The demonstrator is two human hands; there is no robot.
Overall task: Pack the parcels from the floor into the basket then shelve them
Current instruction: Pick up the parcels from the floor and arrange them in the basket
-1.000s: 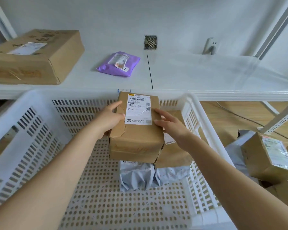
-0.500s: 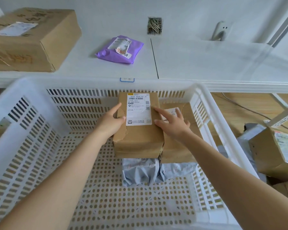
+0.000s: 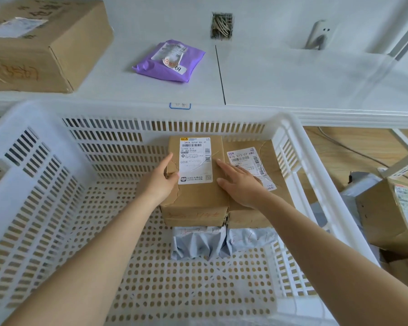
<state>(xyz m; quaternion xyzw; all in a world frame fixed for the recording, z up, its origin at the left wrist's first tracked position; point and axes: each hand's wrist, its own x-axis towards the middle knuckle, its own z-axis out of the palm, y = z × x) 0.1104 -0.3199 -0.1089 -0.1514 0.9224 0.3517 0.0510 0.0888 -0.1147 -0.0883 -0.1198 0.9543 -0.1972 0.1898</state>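
**Two hands on a parcel in the basket**

Inside the white basket (image 3: 21, 142), against its far wall, a brown parcel (image 3: 196, 198) lies label-up, touching a second brown parcel (image 3: 252, 161) toward the basket's right wall. Left hand (image 3: 159, 182): grip on the parcel's left edge, thumb on top. Right hand (image 3: 242, 184): fingers straight and spread, flat across both parcels. Two grey mailers (image 3: 198, 243) lie just nearer. Beyond the basket, a shelf (image 3: 292, 83) carries a purple mailer (image 3: 169, 61) and a large carton (image 3: 45, 43).

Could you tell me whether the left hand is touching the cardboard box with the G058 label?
Touching. The head view shows the left hand laid against the left edge of the labelled cardboard box, thumb on its top face and no gap visible.
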